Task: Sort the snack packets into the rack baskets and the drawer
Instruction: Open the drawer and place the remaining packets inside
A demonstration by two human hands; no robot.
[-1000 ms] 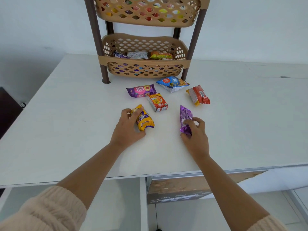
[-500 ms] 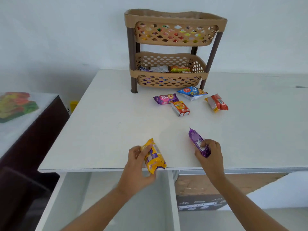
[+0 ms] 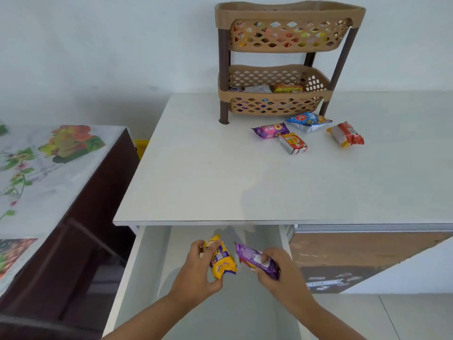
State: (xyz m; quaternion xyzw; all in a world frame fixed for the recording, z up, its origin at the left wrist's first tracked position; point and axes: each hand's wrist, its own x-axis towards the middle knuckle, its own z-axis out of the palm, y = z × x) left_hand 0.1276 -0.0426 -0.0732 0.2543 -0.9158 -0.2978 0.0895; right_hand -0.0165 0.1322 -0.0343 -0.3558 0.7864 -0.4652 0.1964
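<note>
- Holding a packet apiece low in the frame, the left hand (image 3: 196, 273) had fingers and thumb curled round the yellow packet (image 3: 221, 259), and the right hand (image 3: 277, 268) pinched the purple packet (image 3: 257, 260) at its near end — both hung over the open drawer (image 3: 137, 266) under the table (image 3: 220, 182).
- Judging by the crinkled foil, these looked light and soft, a little slippery — best taken across the middle or by a crimped end seal, gently, since the biscuits inside probably crush.
- Lying loose at upper right of the tabletop were a purple Pops packet (image 3: 270, 130), a blue packet (image 3: 307, 120), a small orange packet (image 3: 293, 143) and a red packet (image 3: 346, 134) — all close to the rack (image 3: 289, 60), none touching a hand.
- Peeking through the lattice, the top basket (image 3: 289, 13) showed only coloured specks; its contents could not be counted.
- Showing a few wrappers, the lower basket (image 3: 274, 107) hid the rest behind its front wall.
- Running off the bottom edge, the drawer's near end and both forearms were cut off, and print on the held packets was too small to read.
</note>
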